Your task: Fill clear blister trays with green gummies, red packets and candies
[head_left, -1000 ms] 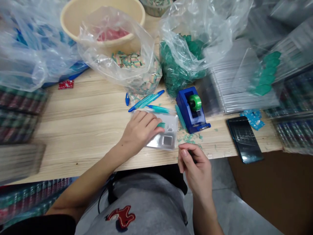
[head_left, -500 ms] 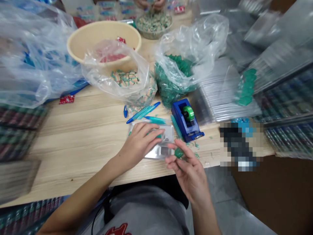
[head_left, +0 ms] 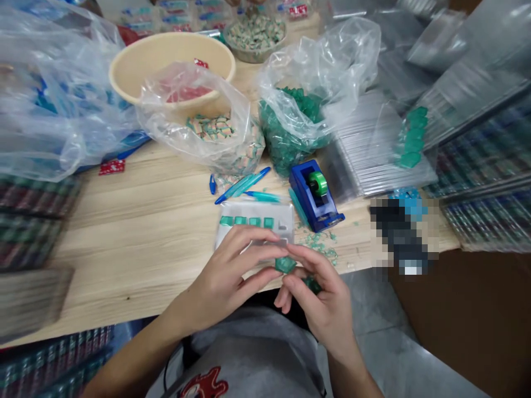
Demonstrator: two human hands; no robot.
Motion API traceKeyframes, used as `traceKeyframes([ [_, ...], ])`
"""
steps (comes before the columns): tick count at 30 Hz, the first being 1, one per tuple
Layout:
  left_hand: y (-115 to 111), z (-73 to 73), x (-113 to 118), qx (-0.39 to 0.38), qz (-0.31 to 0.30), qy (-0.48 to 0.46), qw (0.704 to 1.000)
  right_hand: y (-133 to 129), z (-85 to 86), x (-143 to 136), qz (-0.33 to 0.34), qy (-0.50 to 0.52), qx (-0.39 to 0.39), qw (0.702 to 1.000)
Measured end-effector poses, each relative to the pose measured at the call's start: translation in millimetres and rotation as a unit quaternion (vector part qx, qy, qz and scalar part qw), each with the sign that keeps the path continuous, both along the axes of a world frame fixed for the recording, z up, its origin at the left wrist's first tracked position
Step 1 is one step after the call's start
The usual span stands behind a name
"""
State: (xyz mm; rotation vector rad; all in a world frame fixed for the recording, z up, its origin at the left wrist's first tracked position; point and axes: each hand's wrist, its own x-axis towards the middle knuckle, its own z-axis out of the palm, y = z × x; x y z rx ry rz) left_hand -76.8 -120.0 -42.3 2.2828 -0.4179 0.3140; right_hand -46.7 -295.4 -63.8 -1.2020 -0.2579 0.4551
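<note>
The fingers [head_left: 262, 253] of my left hand [head_left: 218, 279] are half open and a little spread, reaching toward 3 o'clock with their tips at the green piece [head_left: 285, 264]. I can't tell whether they have a true grip on it or only touch it. My right hand [head_left: 327, 301] comes in from the 4 o'clock side, its index finger and thumb bent round the same piece with a small gap between their tips. Its other fingers are curled over some dark green stuff [head_left: 312, 284] in the palm.

So the green piece sits between the two sets of fingertips, at about 3 o'clock from my left palm and 10 o'clock from my right. Both sets of tips are right at it; by the palm, my right hand looks the nearer. The piece is small and chunky, slightly wider from 9 to 3 o'clock as I see it, though fingers cover its edges and I wouldn't swear to its long axis.

The tray [head_left: 274, 210] lies just beyond, at 11 o'clock from the piece, its long side running 9 to 3. Four green blocks [head_left: 254, 221] line its far row, and the bare slot [head_left: 282, 226] ending that row is near 12 o'clock from the piece. The tape dispenser [head_left: 305, 185] stands at 1 to 2 o'clock, beside the tray.
</note>
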Motion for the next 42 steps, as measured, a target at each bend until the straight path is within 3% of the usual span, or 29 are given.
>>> traceKeyframes([
  [5, -0.2, 0.4, -3.4, -0.068, -0.022, 0.060, 0.996, -4.1, 0.7, 2.4, -0.055, -0.108, -0.108, 0.987],
  [10, -8.0, -11.9, -17.0, -0.141, -0.014, 0.113, 0.983, -12.3, -8.8, -3.6, -0.009, -0.159, -0.163, 0.974],
  [13, -17.3, -19.6, -17.0, -0.229, 0.044, 0.183, 0.955, -13.4, -16.4, -2.3, -0.007, -0.154, -0.183, 0.971],
  [16, -30.4, -23.7, -1.1, -0.309, 0.097, 0.242, 0.914, -16.2, -17.3, 10.4, -0.044, -0.119, -0.187, 0.974],
  [19, -45.0, -26.5, 14.6, -0.363, 0.091, 0.277, 0.885, -26.8, -15.2, 21.8, -0.046, -0.064, -0.207, 0.975],
  [22, -51.4, -27.8, 11.7, -0.386, 0.065, 0.351, 0.851, -39.6, -15.3, 16.8, -0.029, -0.065, -0.235, 0.969],
  [27, -30.8, -22.5, -10.4, -0.378, 0.025, 0.429, 0.820, -37.4, -16.0, -2.6, 0.008, -0.190, -0.253, 0.949],
  [31, -14.7, -18.1, -10.1, -0.408, 0.049, 0.440, 0.799, -20.9, -14.8, -0.8, 0.040, -0.334, -0.252, 0.908],
  [33, -13.9, -18.4, -8.6, -0.416, 0.077, 0.433, 0.796, -15.6, -15.6, 0.0, 0.038, -0.395, -0.266, 0.879],
  [37, -18.2, -21.7, -10.8, -0.408, 0.120, 0.383, 0.820, -15.2, -17.5, -0.2, 0.021, -0.471, -0.289, 0.833],
  [39, -19.3, -23.1, -13.1, -0.397, 0.148, 0.339, 0.840, -18.2, -16.0, 3.5, -0.002, -0.479, -0.292, 0.828],
  [42, -19.6, -24.1, -15.2, -0.403, 0.178, 0.274, 0.855, -22.0, -11.2, 14.3, -0.018, -0.437, -0.290, 0.851],
])
